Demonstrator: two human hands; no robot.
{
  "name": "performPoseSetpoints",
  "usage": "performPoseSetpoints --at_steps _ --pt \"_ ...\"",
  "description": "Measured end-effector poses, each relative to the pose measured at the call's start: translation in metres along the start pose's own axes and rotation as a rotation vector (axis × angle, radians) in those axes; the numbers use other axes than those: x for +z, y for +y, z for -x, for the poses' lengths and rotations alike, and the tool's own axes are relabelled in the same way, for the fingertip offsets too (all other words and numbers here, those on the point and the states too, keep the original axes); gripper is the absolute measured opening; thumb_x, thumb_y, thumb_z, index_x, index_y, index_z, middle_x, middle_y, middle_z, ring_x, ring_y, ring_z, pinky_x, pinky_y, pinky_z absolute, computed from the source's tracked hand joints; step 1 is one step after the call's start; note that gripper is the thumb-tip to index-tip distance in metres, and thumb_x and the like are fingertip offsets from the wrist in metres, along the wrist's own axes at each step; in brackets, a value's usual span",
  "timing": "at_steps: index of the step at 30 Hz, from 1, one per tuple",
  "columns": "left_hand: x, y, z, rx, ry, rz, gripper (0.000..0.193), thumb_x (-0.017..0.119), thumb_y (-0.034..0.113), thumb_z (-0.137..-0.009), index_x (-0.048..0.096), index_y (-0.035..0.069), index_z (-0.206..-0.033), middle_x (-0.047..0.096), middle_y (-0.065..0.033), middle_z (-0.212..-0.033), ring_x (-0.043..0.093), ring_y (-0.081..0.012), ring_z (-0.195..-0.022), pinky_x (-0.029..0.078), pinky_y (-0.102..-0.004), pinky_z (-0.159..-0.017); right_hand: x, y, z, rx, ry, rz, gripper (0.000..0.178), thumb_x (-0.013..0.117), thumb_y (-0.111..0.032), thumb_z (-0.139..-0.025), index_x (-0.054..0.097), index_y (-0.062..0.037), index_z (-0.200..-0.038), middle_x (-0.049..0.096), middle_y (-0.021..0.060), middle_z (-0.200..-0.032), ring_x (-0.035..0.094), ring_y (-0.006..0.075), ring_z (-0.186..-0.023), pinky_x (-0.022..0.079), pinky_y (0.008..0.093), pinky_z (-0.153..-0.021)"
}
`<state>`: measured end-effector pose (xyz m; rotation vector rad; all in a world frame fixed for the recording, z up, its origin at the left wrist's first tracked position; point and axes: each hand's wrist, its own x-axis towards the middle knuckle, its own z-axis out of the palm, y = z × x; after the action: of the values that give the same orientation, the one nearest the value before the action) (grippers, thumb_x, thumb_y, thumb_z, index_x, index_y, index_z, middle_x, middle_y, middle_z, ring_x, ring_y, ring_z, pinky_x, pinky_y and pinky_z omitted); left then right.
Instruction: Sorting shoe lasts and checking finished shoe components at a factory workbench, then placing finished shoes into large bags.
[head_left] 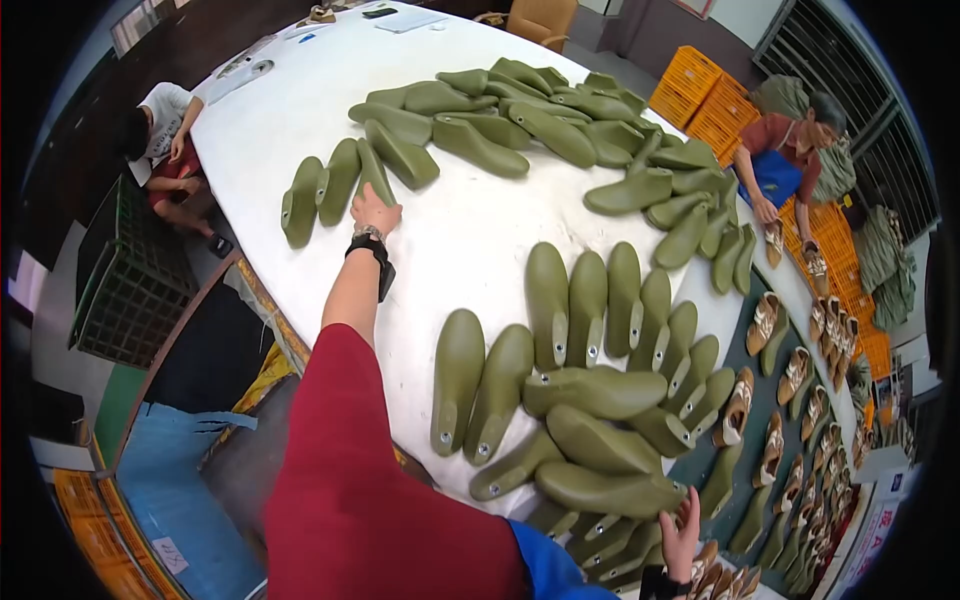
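Green shoe lasts lie in groups over a white table. Stretched far forward, my left hand (375,211) closes on the heel end of a narrow shoe last (373,172). Two lasts, one of them a standing-out left one (300,203), lie beside it on the left, and a wider last (401,155) lies on its right. Low at the right, my right hand (681,535) has its fingers apart and holds nothing; its fingertips are by the end of another last (608,490). That last tops a nearer pile. A pair of lasts (458,380) lies left of this pile.
The white table (470,235) bears a large heap of lasts (560,125) at the back. On the right, a dark green belt (735,440) carries lasts and brown-and-white shoes (735,408). One co-worker (790,150) handles shoes there; another person (165,130) sits left. Orange crates (700,95) stand behind.
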<state>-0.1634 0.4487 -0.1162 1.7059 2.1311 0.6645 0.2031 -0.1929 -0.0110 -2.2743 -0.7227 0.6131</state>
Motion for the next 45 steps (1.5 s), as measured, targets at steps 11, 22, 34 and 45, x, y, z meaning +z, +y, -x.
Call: performPoseSetpoints --at_steps 11,22,34,45 --pt "0.032 -0.008 -0.024 -0.291 -0.156 -0.030 0.096 0.064 0.041 -0.068 0.007 0.024 -0.144 0.027 -0.0340 -0.132 0.036 -0.0424 -0.121 0.034 -0.0408 -0.101 -0.011 -0.003 0.013 -0.014 0.021 0.198 0.035 0.056 -0.008 -0.088 0.050 0.0004 -0.121 0.062 0.0153 -0.105 0.060 0.0195 -0.093 0.046 0.0297 -0.082" --pt "-0.036 -0.047 0.163 0.797 -0.722 -0.008 0.092 0.071 0.024 -0.061 0.025 0.016 -0.140 0.042 -0.0276 -0.114 0.049 -0.0380 -0.102 0.043 -0.0396 -0.090 -0.014 -0.022 -0.005 0.076 -0.004 0.140 0.029 0.057 -0.015 -0.088 0.057 -0.0010 -0.113 0.063 0.0144 -0.105 0.059 0.0207 -0.096 0.045 0.0295 -0.085" --pt "-0.042 0.000 0.174 1.013 -0.138 -0.396 0.087 0.076 0.014 -0.057 0.038 0.022 -0.135 0.044 -0.0214 -0.111 0.049 -0.0328 -0.096 0.040 -0.0383 -0.085 -0.008 -0.001 -0.002 0.052 0.023 -0.119 0.026 0.053 -0.006 -0.088 0.053 0.0064 -0.112 0.061 0.0089 -0.101 0.056 0.0143 -0.091 0.044 0.0252 -0.082" --pt "-0.033 0.001 0.133 0.749 -0.332 -0.019 0.049 0.071 0.029 -0.072 0.052 0.003 -0.109 0.060 -0.0201 -0.096 0.058 -0.0339 -0.089 0.047 -0.0412 -0.077 -0.006 -0.022 -0.005 0.053 0.073 0.094 0.027 0.056 -0.009 -0.087 0.056 0.0041 -0.110 0.062 0.0121 -0.100 0.058 0.0182 -0.092 0.045 0.0276 -0.081"
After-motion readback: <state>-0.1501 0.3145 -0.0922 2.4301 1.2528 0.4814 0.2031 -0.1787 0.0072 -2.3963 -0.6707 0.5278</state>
